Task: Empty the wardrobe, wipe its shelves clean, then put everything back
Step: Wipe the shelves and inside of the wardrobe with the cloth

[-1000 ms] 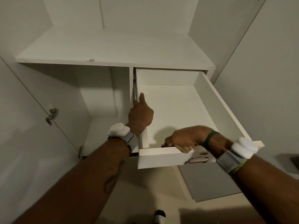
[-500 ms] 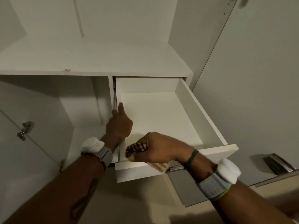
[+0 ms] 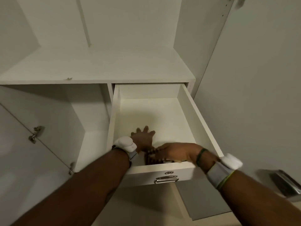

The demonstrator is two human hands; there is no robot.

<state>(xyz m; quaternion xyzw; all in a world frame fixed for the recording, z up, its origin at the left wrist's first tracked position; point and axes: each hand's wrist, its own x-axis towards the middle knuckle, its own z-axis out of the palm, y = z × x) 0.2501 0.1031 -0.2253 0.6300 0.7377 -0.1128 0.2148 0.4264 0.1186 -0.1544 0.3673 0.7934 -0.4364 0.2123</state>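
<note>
Nearest: L forearm (image 3: 81,185) comes in from lower left, R forearm (image 3: 260,193) from lower right. Each wrist has a grey strap w/ a white pod: L pod (image 3: 125,143), R pod (image 3: 232,160). R wrist also has a thin green band (image 3: 199,154).

Next: drawer (image 3: 143,175) is pulled well out of the right half of the wardrobe (image 3: 130,22). Its front has a metal handle (image 3: 166,179) w/ a small lock (image 3: 169,173) just above. A grey panel (image 3: 200,201) shows below the drawer.

R hand (image 3: 177,152) is over the drawer's front inside edge, knuckles up, fingers curled together round a checked cloth (image 3: 152,156). Cloth is bunched inside the drawer, close against the front wall. Can't tell if it touches the drawer floor; that part is blurred.

L hand (image 3: 143,138) is just beyond & left of the cloth, inside the drawer, palm down. Its fingers (image 3: 146,128) are straight & spread wide, pointing to the back. It holds nothing & looks flat on the floor. L hand's heel is right beside the cloth; contact can't be told.

Farther: an open compartment (image 3: 57,103) sits left of the drawer, a divider between them. Above both runs a wide shelf (image 3: 97,66) w/ a small speck (image 3: 69,78) on its front edge. Far left, L door (image 3: 16,152) stands open w/ a hinge (image 3: 36,132). On the right is R door (image 3: 252,95), w/ a door handle (image 3: 286,183) at lower right.
</note>
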